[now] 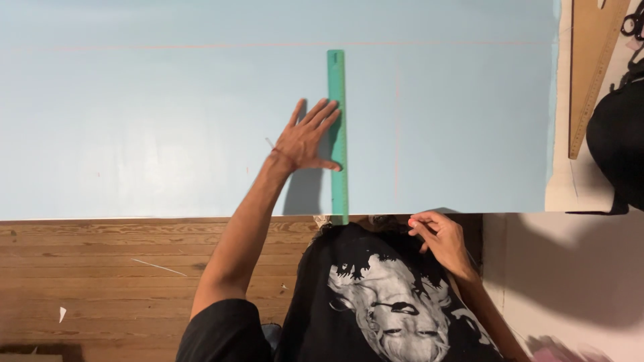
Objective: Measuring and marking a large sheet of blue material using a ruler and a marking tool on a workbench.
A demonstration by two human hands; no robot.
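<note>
Green ruler (338,127): a long, narrow, flat strip of teal-green plastic, lying straight on the pale blue sheet (134,121) that covers the work surface. It runs away from the person, its near end reaching the sheet's front edge and its far end stopping just short of a faint reddish line (201,46) drawn across the sheet. A second faint reddish line (397,134) runs parallel to the ruler, a little to its right.

The left hand (305,137) lies flat on the sheet, fingers spread, with thumb and fingertips pressing against the ruler's left edge. A thin red thread circles that wrist. The right hand (439,236) sits at the front edge of the sheet, well right of the ruler, its fingers curled and pinched together on something small and reddish; what it is cannot be told.

Below the sheet's edge is the person's black shirt (376,302) with a white print. To the left lies a wooden plank floor (100,268). At upper right, beyond the sheet, a long wooden straightedge (590,74) rests on a white surface beside a black object (617,141).
</note>
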